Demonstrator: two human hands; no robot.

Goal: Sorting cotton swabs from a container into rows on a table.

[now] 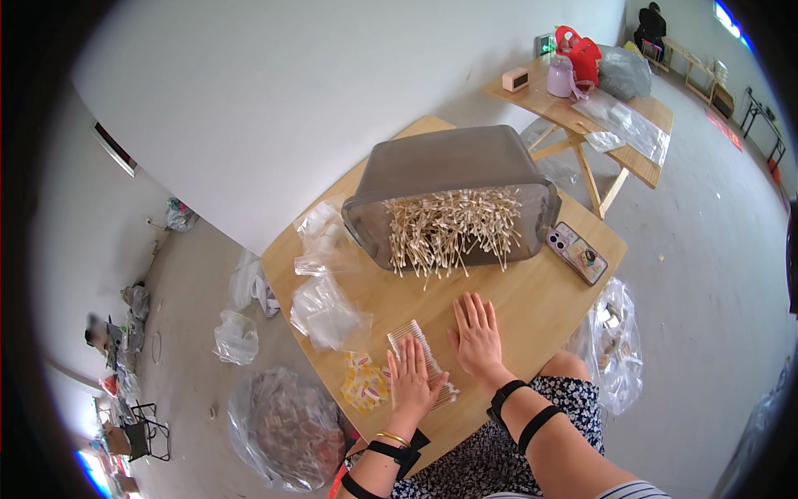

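My left hand [411, 379] lies flat, fingers stretched out, on a row of cotton swabs [426, 349] set side by side on the wooden table [515, 308]. To its right, my right hand [478, 337] rests palm down with straight fingers and holds nothing that I can see. Beyond both hands a grey plastic bin [453, 158] lies on its side, its mouth toward me, with a heap of loose cotton swabs [453, 229] spilling to its lip. Small yellow-and-white printed slips [363, 382] lie just left of my left hand.
Clear plastic bags [326, 312] lie along the table's left side. A phone [577, 253] sits right of the bin. Stuffed bags stand on the floor at left [287, 428] and right [617, 345]. A second table [549, 104] bears a lilac bottle [562, 76] and a red bag [584, 60].
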